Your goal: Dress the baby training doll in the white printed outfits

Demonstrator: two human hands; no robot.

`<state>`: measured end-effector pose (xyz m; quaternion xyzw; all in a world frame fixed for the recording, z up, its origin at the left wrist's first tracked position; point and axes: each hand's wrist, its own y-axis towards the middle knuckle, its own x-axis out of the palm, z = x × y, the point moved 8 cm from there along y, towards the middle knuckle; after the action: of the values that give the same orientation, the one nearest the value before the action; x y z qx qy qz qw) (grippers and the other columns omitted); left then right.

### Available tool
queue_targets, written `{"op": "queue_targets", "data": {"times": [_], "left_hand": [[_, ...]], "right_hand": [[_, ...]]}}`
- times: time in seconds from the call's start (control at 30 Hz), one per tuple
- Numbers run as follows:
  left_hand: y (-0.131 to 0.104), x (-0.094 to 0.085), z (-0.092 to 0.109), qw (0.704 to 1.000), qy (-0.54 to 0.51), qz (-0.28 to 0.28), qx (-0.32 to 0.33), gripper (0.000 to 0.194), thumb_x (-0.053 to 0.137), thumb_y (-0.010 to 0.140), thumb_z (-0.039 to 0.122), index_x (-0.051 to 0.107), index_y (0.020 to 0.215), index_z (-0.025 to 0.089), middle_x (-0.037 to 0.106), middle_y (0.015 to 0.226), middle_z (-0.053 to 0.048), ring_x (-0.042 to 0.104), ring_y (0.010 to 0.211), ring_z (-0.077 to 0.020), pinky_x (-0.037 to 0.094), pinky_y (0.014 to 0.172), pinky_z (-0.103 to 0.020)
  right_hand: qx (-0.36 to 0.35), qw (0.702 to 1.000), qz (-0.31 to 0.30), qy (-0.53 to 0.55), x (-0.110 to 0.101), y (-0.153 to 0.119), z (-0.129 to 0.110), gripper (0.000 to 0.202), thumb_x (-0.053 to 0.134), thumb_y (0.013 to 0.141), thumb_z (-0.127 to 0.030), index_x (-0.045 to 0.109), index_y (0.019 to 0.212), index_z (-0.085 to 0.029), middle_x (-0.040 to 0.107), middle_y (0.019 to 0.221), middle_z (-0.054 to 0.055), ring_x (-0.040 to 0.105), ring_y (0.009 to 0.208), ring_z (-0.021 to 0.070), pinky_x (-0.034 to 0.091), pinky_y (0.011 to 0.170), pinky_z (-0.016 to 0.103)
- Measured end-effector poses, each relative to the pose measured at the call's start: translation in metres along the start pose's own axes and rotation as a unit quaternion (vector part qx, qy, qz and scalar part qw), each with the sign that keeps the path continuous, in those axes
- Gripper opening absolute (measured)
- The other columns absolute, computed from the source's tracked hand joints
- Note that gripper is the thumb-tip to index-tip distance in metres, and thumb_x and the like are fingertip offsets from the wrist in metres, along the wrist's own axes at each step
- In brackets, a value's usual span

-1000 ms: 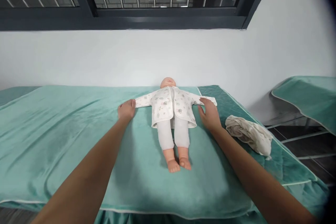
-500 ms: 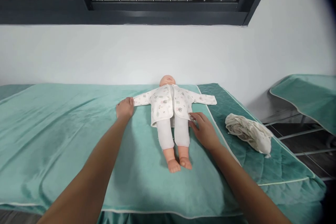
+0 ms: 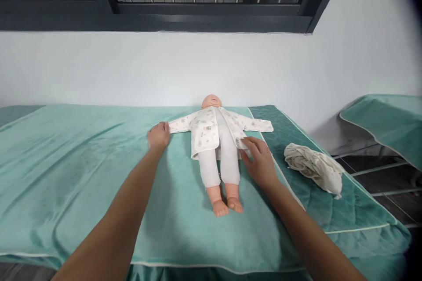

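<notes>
A baby doll (image 3: 214, 198) lies on its back, head toward the wall, its arms stretched out sideways. It wears a white printed baby jacket (image 3: 204, 131), parted at the front over its white body and legs. My left hand (image 3: 158, 135) is closed at the cuff of the sleeve on the left; its fingertips are partly hidden. With thumb and fingers, my right hand (image 3: 259, 160) pinches the lower front edge of the jacket's right-hand panel, drawing it outward. The sleeve on the right lies flat, its cuff looking loose.
Under the doll spreads a green bed cover (image 3: 99, 175), with a darker quilted mat (image 3: 329, 210) to the right. A crumpled cream cloth (image 3: 314, 169) lies on that mat. Behind are a white wall (image 3: 148, 70) and a barred window (image 3: 204, 9). Another green-covered surface (image 3: 389, 118) stands far right.
My right hand has pulled the jacket's right-hand panel outward, and the front gap is wider, showing the doll's white torso. My left hand stays at the cuff.
</notes>
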<state>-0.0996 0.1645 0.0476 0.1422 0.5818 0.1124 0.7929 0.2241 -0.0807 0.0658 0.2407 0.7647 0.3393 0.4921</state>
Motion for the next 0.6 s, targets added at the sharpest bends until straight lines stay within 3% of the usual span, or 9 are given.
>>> {"op": "queue_targets", "data": {"times": [0.17,0.27,0.37,0.43,0.5,0.6], "left_hand": [[-0.001,-0.007,0.002,0.999,-0.024,0.04,0.016,0.043,0.027,0.1,0.037,0.062,0.114,0.016,0.069,0.114,-0.018,0.062,0.11,-0.0323,0.042,0.092,-0.043],[-0.009,-0.017,0.007,0.995,-0.046,0.074,0.055,0.038,0.031,0.1,0.035,0.061,0.115,0.018,0.066,0.121,-0.015,0.058,0.117,-0.0285,0.041,0.098,-0.04],[-0.033,-0.037,0.024,0.973,-0.121,0.146,0.135,0.032,0.038,0.099,0.036,0.062,0.111,0.017,0.067,0.113,-0.012,0.059,0.111,-0.0257,0.042,0.098,-0.038],[-0.058,-0.049,0.039,0.947,-0.199,0.178,0.177,0.029,0.043,0.097,0.037,0.062,0.108,0.018,0.066,0.103,-0.01,0.06,0.102,-0.0232,0.046,0.093,-0.036],[-0.083,-0.053,0.059,0.927,-0.266,0.16,0.209,0.025,0.049,0.096,0.037,0.061,0.109,0.02,0.064,0.099,-0.007,0.06,0.098,-0.0208,0.048,0.089,-0.034],[-0.117,-0.051,0.097,0.903,-0.313,0.07,0.286,0.028,0.06,0.091,0.037,0.061,0.114,0.022,0.06,0.111,-0.007,0.057,0.109,-0.0209,0.047,0.097,-0.036]], "right_hand": [[0.058,0.995,0.005,0.076,0.012,0.007,0.016,0.02,0.048,0.098,-0.027,0.063,0.11,-0.021,0.066,0.107,0.009,0.061,0.102,0.0233,0.049,0.091,0.039],[0.156,0.972,0.022,0.174,0.017,0.002,0.039,0.017,0.05,0.097,-0.033,0.062,0.103,-0.021,0.067,0.093,0.005,0.063,0.086,0.0197,0.05,0.081,0.035],[0.278,0.901,0.051,0.328,0.025,-0.009,0.066,0.019,0.058,0.091,-0.04,0.06,0.098,-0.022,0.064,0.081,0.0,0.061,0.075,0.0168,0.05,0.074,0.032],[0.317,0.842,0.056,0.432,0.031,-0.013,0.075,0.02,0.064,0.087,-0.041,0.06,0.094,-0.023,0.061,0.079,-0.002,0.059,0.072,0.0147,0.05,0.074,0.031],[0.327,0.801,0.043,0.5,0.036,-0.014,0.076,0.02,0.068,0.084,-0.039,0.061,0.094,-0.023,0.061,0.082,-0.003,0.059,0.073,0.0132,0.051,0.076,0.03],[0.334,0.77,0.006,0.543,0.043,-0.015,0.072,0.021,0.07,0.083,-0.038,0.063,0.096,-0.022,0.063,0.082,-0.002,0.059,0.074,0.0129,0.051,0.076,0.03]]}}
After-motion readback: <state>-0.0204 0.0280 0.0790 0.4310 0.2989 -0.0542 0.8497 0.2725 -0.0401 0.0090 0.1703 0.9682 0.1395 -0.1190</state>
